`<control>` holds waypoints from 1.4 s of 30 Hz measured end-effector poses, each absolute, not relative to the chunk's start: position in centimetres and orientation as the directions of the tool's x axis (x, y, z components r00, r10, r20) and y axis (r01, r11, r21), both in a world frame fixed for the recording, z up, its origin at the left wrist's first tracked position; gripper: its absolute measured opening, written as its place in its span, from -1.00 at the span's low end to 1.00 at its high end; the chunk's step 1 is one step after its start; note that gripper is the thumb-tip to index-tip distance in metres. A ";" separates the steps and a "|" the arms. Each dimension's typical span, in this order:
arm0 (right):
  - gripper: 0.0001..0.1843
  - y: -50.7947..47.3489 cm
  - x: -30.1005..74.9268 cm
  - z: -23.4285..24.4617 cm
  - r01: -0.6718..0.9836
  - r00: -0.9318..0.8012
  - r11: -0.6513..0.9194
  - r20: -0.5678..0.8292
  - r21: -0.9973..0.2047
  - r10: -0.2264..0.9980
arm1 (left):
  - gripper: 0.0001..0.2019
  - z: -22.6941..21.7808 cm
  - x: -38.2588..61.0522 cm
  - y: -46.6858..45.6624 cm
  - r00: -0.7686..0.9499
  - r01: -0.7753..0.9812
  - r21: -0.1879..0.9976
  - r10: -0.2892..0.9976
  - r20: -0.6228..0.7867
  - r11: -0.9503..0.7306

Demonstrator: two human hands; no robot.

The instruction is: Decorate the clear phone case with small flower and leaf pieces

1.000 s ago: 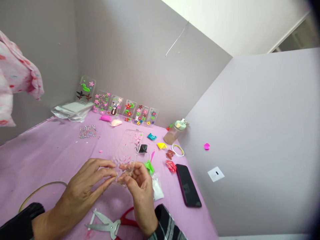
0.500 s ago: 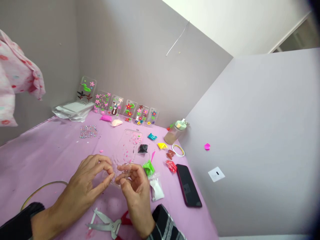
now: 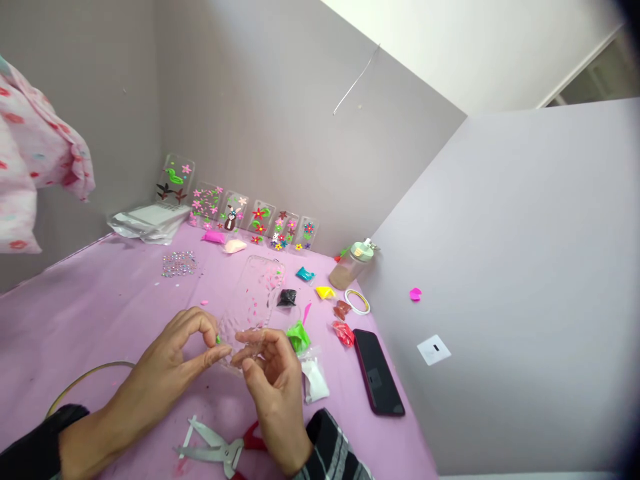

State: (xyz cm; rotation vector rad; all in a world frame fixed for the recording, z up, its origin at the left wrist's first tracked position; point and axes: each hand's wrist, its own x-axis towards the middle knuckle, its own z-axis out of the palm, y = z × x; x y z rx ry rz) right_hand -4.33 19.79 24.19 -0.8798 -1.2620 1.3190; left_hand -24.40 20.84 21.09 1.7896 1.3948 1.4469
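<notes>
1. Fingers of the right hand [image 3: 277, 393] grip the near end of a clear, rectangular plastic phone case [image 3: 256, 290], which stretches away over the pink-covered desk [image 3: 125, 300].
2. Left hand [image 3: 173, 360] now: thumb and index finger curl in at the case's near left side, a tiny green bit [image 3: 218, 339] by the index fingertip; whether they pinch it, I cannot tell.
3. Right of the case sit a shiny black packet [image 3: 287, 298], a bright green packet [image 3: 299, 338] and a white packet [image 3: 315, 381].
4. Nearest the wearer, red-handled metal scissors [image 3: 231, 456] lie with blades spread.
</notes>
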 end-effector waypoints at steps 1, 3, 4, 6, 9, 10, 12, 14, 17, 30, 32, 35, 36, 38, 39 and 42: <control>-0.76 19.9 -4.3 24.2 -0.218 -0.164 0.104 0.142 -0.970 0.976 | -0.49 21.1 -24.4 20.8 -0.071 0.441 0.806 0.880 0.470 -0.395; -0.74 20.2 -4.1 24.3 -0.264 -0.154 0.072 0.115 -0.962 0.981 | -0.54 21.2 -24.2 20.6 -0.088 0.483 0.766 0.847 0.525 -0.425; -0.73 20.3 -4.1 24.4 -0.280 -0.146 0.063 0.107 -0.958 0.983 | -0.57 21.2 -24.2 20.5 -0.090 0.503 0.738 0.821 0.563 -0.450; -0.74 20.4 -4.0 24.5 -0.289 -0.128 0.060 0.101 -0.955 0.987 | -0.68 21.4 -24.0 20.4 -0.054 0.545 0.657 0.759 0.648 -0.522; -0.75 20.4 -4.0 24.4 -0.274 -0.111 0.076 0.110 -0.959 0.988 | -0.80 21.8 -23.8 20.6 0.054 0.601 0.495 0.650 0.758 -0.627; -0.75 20.4 -4.0 24.3 -0.267 -0.111 0.079 0.112 -0.960 0.987 | -0.82 21.9 -23.8 20.7 0.087 0.617 0.448 0.622 0.779 -0.647; -0.76 20.3 -4.2 24.0 -0.250 -0.117 0.081 0.113 -0.965 0.987 | -0.84 21.9 -24.0 20.9 0.134 0.652 0.369 0.580 0.804 -0.662; -0.78 20.3 -4.4 23.4 -0.223 -0.122 0.086 0.115 -0.971 0.986 | -0.80 21.8 -24.3 21.1 0.196 0.685 0.298 0.562 0.804 -0.665; -0.82 20.2 -4.8 22.5 -0.173 -0.122 0.097 0.119 -0.980 0.985 | -0.76 21.7 -24.8 21.2 0.285 0.706 0.208 0.540 0.792 -0.677; -0.84 20.3 -4.8 22.2 -0.119 -0.150 0.069 0.087 -0.990 0.985 | -0.87 21.1 -23.5 20.9 0.258 0.695 0.295 0.611 0.749 -0.655; -0.85 20.4 -4.8 22.5 -0.128 -0.159 0.061 0.081 -0.990 0.984 | -0.87 20.9 -23.5 21.0 0.227 0.699 0.319 0.622 0.749 -0.640; -0.79 20.6 -4.5 23.0 -0.193 -0.200 -0.001 0.039 -0.981 0.979 | -0.87 20.7 -23.5 21.2 0.164 0.684 0.386 0.646 0.746 -0.619; -0.74 20.7 -4.4 23.1 -0.225 -0.216 -0.035 0.015 -0.974 0.976 | -0.88 20.6 -23.6 21.2 0.136 0.667 0.426 0.662 0.737 -0.611; -0.67 20.9 -4.3 23.3 -0.285 -0.237 -0.098 -0.029 -0.954 0.971 | -0.90 20.3 -23.9 21.4 0.058 0.609 0.554 0.728 0.683 -0.568; -0.64 21.0 -4.2 23.4 -0.312 -0.242 -0.124 -0.048 -0.942 0.969 | -0.89 20.1 -24.2 21.4 0.016 0.572 0.634 0.780 0.626 -0.521; -0.60 21.1 -4.1 23.7 -0.394 -0.229 -0.168 -0.081 -0.903 0.970 | -0.76 19.3 -25.5 21.7 -0.059 0.473 0.824 0.921 0.384 -0.313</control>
